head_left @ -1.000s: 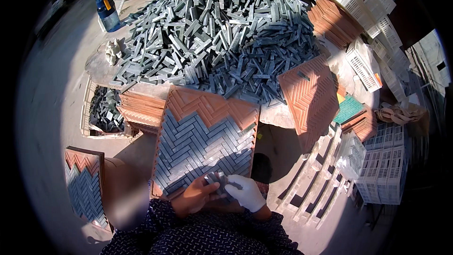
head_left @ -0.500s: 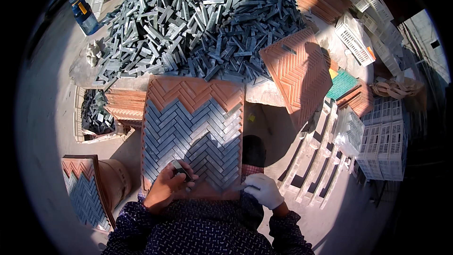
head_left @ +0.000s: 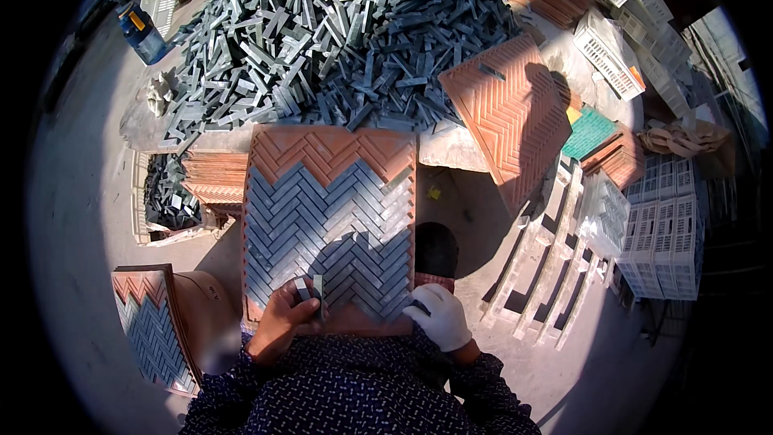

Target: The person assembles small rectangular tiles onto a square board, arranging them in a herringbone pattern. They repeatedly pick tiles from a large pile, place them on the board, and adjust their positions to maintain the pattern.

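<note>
Head view: grey strip pile point(head_left: 338, 32) (beyond tray point(head_left: 330, 153))

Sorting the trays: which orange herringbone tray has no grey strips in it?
The tilted tray at right of the grey strip pile; both others are mostly filled.

This is an open-air tile or mosaic workshop yard, lit by hard sunlight on a bare concrete floor point(head_left: 88, 217). A great heap of grey stone strips point(head_left: 338, 32) fills the far side, with terracotta-coloured herringbone moulds point(head_left: 515, 113) stacked and leaning around it, one mould tray point(head_left: 330, 225) in the middle partly filled with grey strips in a zigzag pattern. White plastic crates point(head_left: 664, 225) stand stacked at the right edge, and another filled tray point(head_left: 149, 326) sits at the lower left.
</note>
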`<action>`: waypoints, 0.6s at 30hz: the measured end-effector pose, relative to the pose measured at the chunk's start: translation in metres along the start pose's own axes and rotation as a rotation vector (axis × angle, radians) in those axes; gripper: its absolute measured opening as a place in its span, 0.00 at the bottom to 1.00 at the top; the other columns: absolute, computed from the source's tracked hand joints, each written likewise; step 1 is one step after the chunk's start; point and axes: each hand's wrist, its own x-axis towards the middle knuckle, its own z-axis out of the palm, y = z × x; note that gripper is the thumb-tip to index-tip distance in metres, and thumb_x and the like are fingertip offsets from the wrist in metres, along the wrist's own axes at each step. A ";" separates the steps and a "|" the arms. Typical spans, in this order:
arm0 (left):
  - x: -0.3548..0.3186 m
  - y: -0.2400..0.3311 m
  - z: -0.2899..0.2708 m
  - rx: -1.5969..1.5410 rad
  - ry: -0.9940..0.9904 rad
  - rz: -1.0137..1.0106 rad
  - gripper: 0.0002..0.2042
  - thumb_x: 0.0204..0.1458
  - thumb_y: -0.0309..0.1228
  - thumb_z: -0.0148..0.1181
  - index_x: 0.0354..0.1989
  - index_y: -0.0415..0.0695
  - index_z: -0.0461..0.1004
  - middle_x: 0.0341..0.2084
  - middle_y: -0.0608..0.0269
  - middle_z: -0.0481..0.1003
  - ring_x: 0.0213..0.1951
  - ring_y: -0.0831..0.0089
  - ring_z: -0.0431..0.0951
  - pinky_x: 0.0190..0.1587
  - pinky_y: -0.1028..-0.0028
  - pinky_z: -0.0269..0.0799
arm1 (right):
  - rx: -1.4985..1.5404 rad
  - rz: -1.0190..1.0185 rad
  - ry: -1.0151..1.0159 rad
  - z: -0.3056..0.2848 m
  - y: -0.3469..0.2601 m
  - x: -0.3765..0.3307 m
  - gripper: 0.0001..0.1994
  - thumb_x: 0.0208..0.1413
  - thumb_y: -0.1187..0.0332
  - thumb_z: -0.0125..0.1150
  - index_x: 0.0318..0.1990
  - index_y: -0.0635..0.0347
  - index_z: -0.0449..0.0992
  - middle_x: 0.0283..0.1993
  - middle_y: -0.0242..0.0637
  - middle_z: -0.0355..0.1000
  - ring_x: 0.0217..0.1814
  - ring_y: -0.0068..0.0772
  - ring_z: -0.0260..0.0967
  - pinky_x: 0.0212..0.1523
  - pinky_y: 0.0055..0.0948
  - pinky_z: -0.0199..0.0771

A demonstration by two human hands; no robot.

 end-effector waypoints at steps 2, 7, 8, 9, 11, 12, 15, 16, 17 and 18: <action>0.001 0.002 0.000 0.007 -0.017 -0.004 0.14 0.52 0.27 0.54 0.47 0.39 0.65 0.31 0.63 0.73 0.34 0.75 0.75 0.34 0.77 0.74 | -0.015 -0.037 0.043 0.007 -0.002 -0.003 0.13 0.42 0.68 0.67 0.35 0.60 0.73 0.35 0.39 0.71 0.39 0.44 0.70 0.39 0.35 0.72; -0.003 0.005 0.004 0.023 0.044 -0.055 0.15 0.51 0.25 0.56 0.47 0.39 0.64 0.33 0.61 0.73 0.37 0.74 0.75 0.36 0.76 0.74 | -0.140 -0.104 0.090 0.016 -0.004 -0.010 0.10 0.42 0.68 0.66 0.32 0.59 0.73 0.35 0.38 0.71 0.37 0.42 0.70 0.38 0.36 0.71; -0.004 0.006 0.005 0.020 0.059 -0.065 0.15 0.51 0.25 0.56 0.47 0.39 0.64 0.33 0.61 0.73 0.37 0.73 0.75 0.36 0.76 0.74 | -0.160 -0.130 0.089 0.017 -0.004 -0.010 0.10 0.42 0.69 0.66 0.32 0.58 0.74 0.35 0.38 0.71 0.37 0.42 0.69 0.38 0.36 0.71; -0.004 0.007 0.005 0.026 0.061 -0.072 0.15 0.51 0.25 0.56 0.47 0.39 0.64 0.33 0.61 0.74 0.37 0.73 0.75 0.37 0.76 0.74 | -0.181 -0.146 0.075 0.015 -0.006 -0.008 0.10 0.42 0.69 0.66 0.32 0.59 0.73 0.35 0.38 0.71 0.37 0.42 0.70 0.38 0.35 0.71; -0.007 0.008 0.004 0.035 0.069 -0.087 0.15 0.51 0.24 0.56 0.47 0.38 0.63 0.34 0.61 0.74 0.37 0.73 0.75 0.38 0.75 0.74 | -0.221 -0.181 0.043 0.008 -0.012 -0.004 0.10 0.42 0.70 0.66 0.32 0.60 0.73 0.35 0.37 0.71 0.37 0.41 0.70 0.37 0.35 0.72; -0.005 0.003 0.002 0.023 -0.014 0.013 0.15 0.51 0.25 0.56 0.46 0.38 0.65 0.34 0.60 0.74 0.36 0.74 0.75 0.38 0.76 0.72 | -0.164 -0.151 0.057 0.007 -0.018 0.000 0.10 0.43 0.70 0.65 0.34 0.60 0.73 0.37 0.37 0.71 0.37 0.41 0.70 0.38 0.34 0.72; -0.006 0.001 0.002 0.142 -0.046 -0.008 0.16 0.50 0.25 0.57 0.48 0.37 0.66 0.34 0.60 0.75 0.35 0.75 0.74 0.38 0.76 0.71 | 0.003 -0.171 0.058 0.003 -0.045 0.015 0.13 0.44 0.71 0.63 0.40 0.59 0.73 0.40 0.37 0.70 0.37 0.42 0.70 0.38 0.33 0.72; -0.010 0.009 0.006 0.177 -0.062 -0.026 0.14 0.50 0.26 0.58 0.45 0.36 0.69 0.33 0.61 0.75 0.33 0.78 0.73 0.36 0.77 0.69 | 0.049 -0.251 0.039 0.004 -0.058 0.025 0.14 0.44 0.72 0.64 0.41 0.59 0.73 0.41 0.38 0.70 0.37 0.42 0.70 0.38 0.32 0.72; -0.010 0.008 0.004 0.233 -0.099 0.008 0.13 0.50 0.26 0.58 0.44 0.36 0.70 0.32 0.61 0.75 0.32 0.78 0.73 0.36 0.77 0.69 | 0.096 -0.330 0.019 0.007 -0.067 0.035 0.16 0.44 0.72 0.64 0.43 0.60 0.73 0.41 0.39 0.70 0.38 0.42 0.70 0.39 0.32 0.72; -0.010 0.006 0.001 0.287 -0.133 0.038 0.12 0.50 0.26 0.58 0.43 0.36 0.71 0.31 0.61 0.75 0.32 0.78 0.73 0.36 0.78 0.68 | 0.011 -0.464 0.004 0.012 -0.070 0.041 0.17 0.46 0.72 0.62 0.46 0.59 0.72 0.42 0.41 0.70 0.39 0.40 0.71 0.40 0.31 0.73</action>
